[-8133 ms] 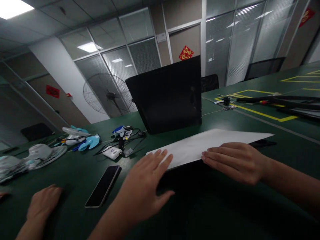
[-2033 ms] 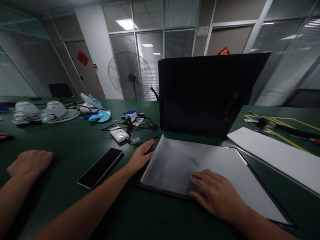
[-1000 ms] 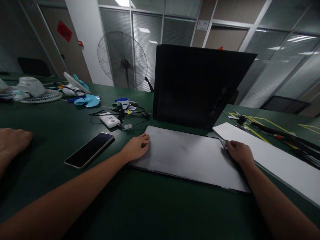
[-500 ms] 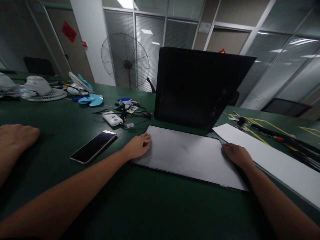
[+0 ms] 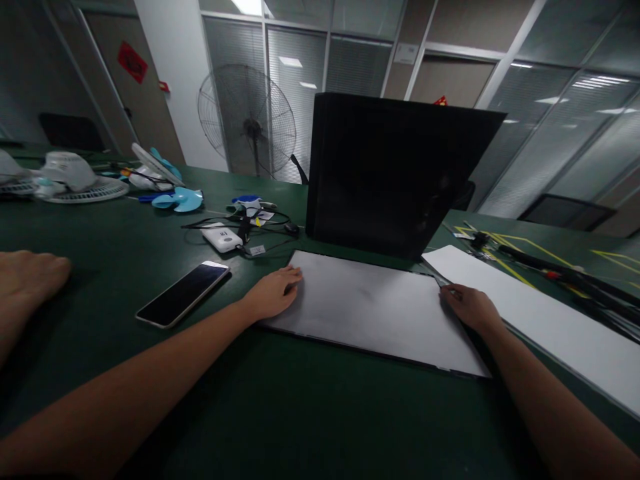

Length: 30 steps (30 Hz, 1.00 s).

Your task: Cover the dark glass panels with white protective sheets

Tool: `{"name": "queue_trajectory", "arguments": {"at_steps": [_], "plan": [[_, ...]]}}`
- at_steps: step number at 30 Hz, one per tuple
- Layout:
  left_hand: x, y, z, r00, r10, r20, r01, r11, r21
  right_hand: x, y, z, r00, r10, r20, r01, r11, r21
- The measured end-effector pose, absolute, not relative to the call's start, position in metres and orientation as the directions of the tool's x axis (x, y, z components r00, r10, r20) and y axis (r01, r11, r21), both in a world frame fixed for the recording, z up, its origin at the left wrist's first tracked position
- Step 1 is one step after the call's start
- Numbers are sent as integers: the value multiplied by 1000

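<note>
The dark green desk [image 5: 310, 413] carries an open black laptop [image 5: 395, 173] with a grey sheet [image 5: 370, 307] over its base, 1 white sheet [image 5: 540, 313] just to its right, and to its left a smartphone [image 5: 183, 293], a white power bank [image 5: 221, 238], blue fan blades [image 5: 177, 199] and a white fan grille [image 5: 95, 193].

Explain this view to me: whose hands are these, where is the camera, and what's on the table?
No machine: these are a person's two bare hands, filmed by one camera on their head looking forward and down. The left hand touches the left edge of a grey sheet lying flat on the green table; the right hand touches its right edge. Whether either grips it is unclear. Behind stands a black panel; a white sheet lies right, a phone left. The hand at far left is someone else's.
</note>
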<state>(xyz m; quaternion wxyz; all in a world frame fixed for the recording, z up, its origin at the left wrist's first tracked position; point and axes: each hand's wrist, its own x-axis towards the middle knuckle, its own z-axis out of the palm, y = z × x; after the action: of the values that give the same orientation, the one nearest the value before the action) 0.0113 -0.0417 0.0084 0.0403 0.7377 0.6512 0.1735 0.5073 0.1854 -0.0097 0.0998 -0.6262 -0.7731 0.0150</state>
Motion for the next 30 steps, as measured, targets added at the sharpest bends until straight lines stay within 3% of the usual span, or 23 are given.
{"name": "queue_trajectory", "arguments": {"at_steps": [30], "plan": [[11,-42,6,93,973,213,942,-155,297,508,185,-9,-202,971,129,966,219,-136]]}}
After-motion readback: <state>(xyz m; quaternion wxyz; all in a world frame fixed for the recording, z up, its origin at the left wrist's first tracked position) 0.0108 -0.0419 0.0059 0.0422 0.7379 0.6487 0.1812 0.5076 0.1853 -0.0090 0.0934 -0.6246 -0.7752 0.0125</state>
